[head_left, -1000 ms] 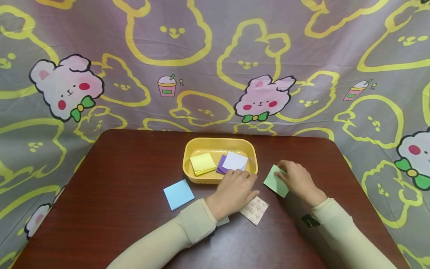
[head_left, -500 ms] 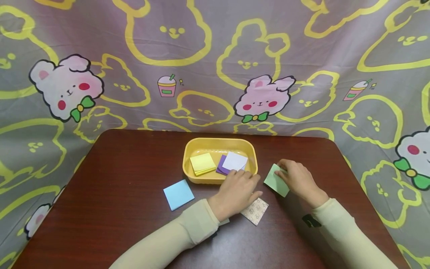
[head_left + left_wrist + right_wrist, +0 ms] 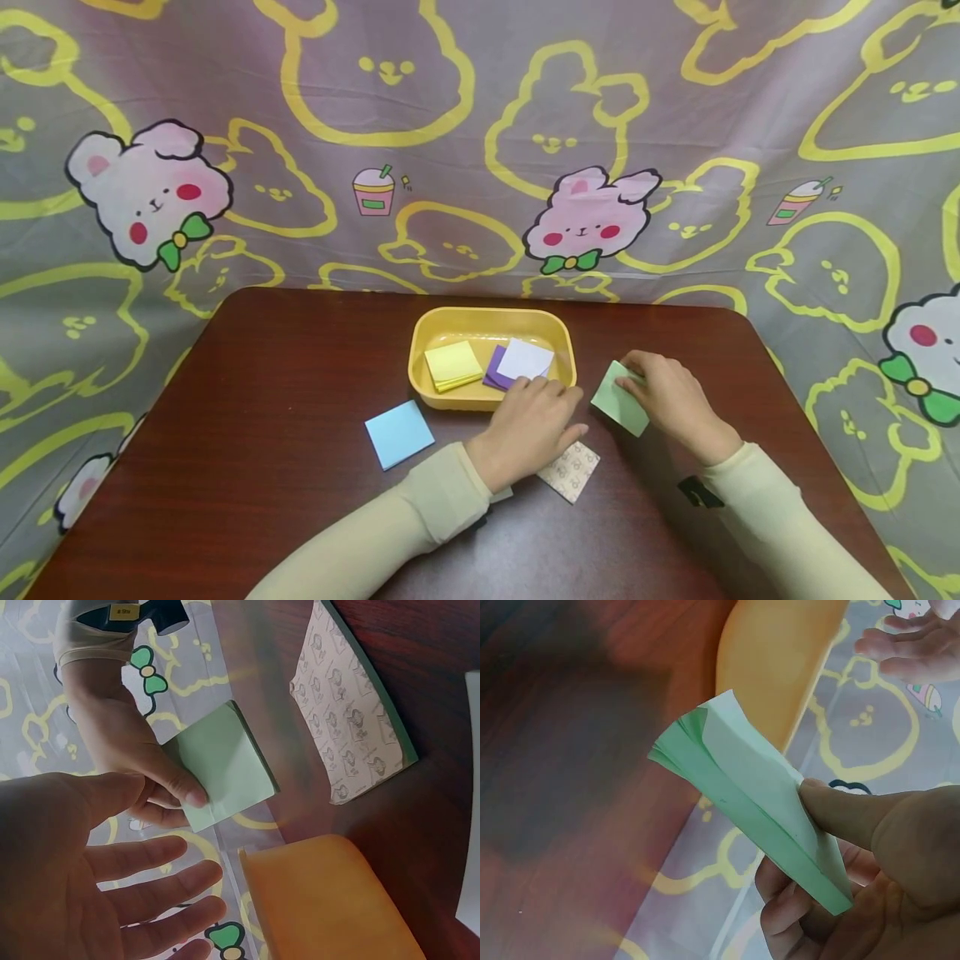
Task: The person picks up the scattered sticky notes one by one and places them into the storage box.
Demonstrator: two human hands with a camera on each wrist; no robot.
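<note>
My right hand [image 3: 673,404] pinches a green sticky note pad [image 3: 742,799], thumb on one face and fingers on the other, to the right of the yellow tray [image 3: 491,403]. In the right wrist view the pad's sheets fan apart at the far end. The left hand [image 3: 525,433] hovers over the tray's front edge, its fingers spread and nothing held in the left wrist view. Below that hand lies a patterned beige pad [image 3: 573,473], with a green edge showing in the left wrist view [image 3: 349,712]. Inside the tray are a yellow pad [image 3: 453,365] and a white pad [image 3: 527,358] overlapping a purple pad [image 3: 493,371].
On the brown table [image 3: 285,375], a light blue pad [image 3: 400,434] lies left of the tray's front. A greyish pad [image 3: 502,494] is mostly covered by the left forearm. A patterned curtain [image 3: 465,150] hangs behind the table.
The right hand has lifted the green pad very slightly up and to the right. The left hand has shifted a little to the right; the other pads and the tray stay put.
</note>
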